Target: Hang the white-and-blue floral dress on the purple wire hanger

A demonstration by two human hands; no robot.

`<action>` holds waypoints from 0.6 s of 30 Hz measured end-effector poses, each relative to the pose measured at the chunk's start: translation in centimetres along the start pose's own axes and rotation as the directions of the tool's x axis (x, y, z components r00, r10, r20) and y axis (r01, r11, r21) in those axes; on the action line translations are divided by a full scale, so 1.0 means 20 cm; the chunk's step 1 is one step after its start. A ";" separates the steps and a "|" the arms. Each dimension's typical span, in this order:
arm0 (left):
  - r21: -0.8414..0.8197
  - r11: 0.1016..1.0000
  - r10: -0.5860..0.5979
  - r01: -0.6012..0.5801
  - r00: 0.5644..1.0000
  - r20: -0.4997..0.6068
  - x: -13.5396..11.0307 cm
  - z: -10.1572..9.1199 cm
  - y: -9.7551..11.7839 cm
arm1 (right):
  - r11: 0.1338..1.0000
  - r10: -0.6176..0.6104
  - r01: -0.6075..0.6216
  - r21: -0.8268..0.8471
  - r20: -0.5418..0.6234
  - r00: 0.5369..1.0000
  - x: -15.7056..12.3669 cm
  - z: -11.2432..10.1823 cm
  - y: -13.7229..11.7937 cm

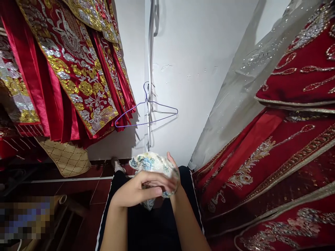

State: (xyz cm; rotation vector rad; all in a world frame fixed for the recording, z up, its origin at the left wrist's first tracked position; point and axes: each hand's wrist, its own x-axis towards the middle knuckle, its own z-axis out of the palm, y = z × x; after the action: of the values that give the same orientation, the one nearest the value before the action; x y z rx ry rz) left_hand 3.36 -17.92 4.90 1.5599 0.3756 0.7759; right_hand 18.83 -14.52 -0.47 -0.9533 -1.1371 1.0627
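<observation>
A bundled white cloth with a blue floral print (pixel 154 162) is between my hands, in front of my lap. My left hand (pixel 142 188) curves over its near side, fingers bent and slightly blurred, thumb pointing right. Around the right side of the bundle is my right hand (pixel 172 165), one fingertip showing above the cloth and its other fingers mostly hidden. Just beyond the cloth, a thin purple wire hanger (pixel 146 124) hangs bare on an upright white metal rail (pixel 150 62) by the wall.
Red embroidered garments (pixel 83 83) with gold and silver sequins hang at left. More red beaded garments (pixel 243 174) and a sheer sparkling white fabric (pixel 230 90) hang at right. A bamboo-like frame (pixel 70 205) stands lower left on the red tiled floor (pixel 98 190).
</observation>
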 end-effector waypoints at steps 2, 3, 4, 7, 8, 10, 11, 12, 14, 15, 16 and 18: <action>-0.001 0.990 0.136 -0.139 0.971 -0.197 -0.02 -0.05 0.01 | 0.988 0.107 -0.109 0.110 0.028 0.994 0.00 -0.02 -0.03; 0.038 0.977 0.207 -0.208 0.912 -0.355 -0.01 -0.09 0.01 | 0.966 0.181 -0.190 0.178 0.066 0.981 0.00 -0.02 -0.05; 0.095 0.965 0.260 -0.245 0.835 -0.484 0.01 -0.13 0.01 | 0.934 0.250 -0.273 0.228 0.125 0.960 0.01 -0.02 -0.07; 0.120 0.973 0.229 -0.195 0.828 -0.512 0.12 -0.23 -0.04 | 0.857 0.356 -0.445 0.259 0.327 0.875 0.02 -0.03 -0.10; 0.081 0.986 0.165 -0.145 0.886 -0.433 0.17 -0.25 -0.08 | 0.848 0.359 -0.463 0.257 0.365 0.859 0.02 -0.03 -0.10; 0.057 0.998 0.037 -0.023 0.962 -0.270 0.23 -0.27 -0.16 | 0.842 0.348 -0.474 0.259 0.411 0.843 0.04 -0.05 -0.13; 0.091 0.995 -0.014 0.034 0.977 -0.212 0.24 -0.28 -0.20 | 0.839 0.346 -0.483 0.251 0.440 0.829 0.06 -0.07 -0.14; 0.142 0.986 -0.055 0.081 0.982 -0.181 0.24 -0.30 -0.24 | 0.835 0.350 -0.501 0.229 0.481 0.804 0.08 -0.09 -0.17; 0.238 0.959 -0.114 0.156 0.977 -0.179 0.20 -0.34 -0.30 | 0.831 0.381 -0.539 0.134 0.570 0.728 0.13 -0.15 -0.23; 0.269 0.945 -0.144 0.188 0.974 -0.175 0.17 -0.37 -0.31 | 0.840 0.401 -0.539 0.065 0.594 0.697 0.15 -0.18 -0.27; 0.295 0.931 -0.178 0.216 0.972 -0.150 0.13 -0.40 -0.30 | 0.856 0.422 -0.517 -0.020 0.604 0.676 0.18 -0.21 -0.32; 0.355 0.902 -0.256 0.247 0.966 -0.022 0.06 -0.44 -0.25 | 0.871 0.477 -0.427 -0.244 0.626 0.616 0.23 -0.26 -0.41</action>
State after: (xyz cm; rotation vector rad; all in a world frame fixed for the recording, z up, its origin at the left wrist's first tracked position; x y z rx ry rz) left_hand -0.60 -9.91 0.16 1.8102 0.7161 0.5021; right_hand 25.64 -12.25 7.51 -0.9612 -1.5703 1.9090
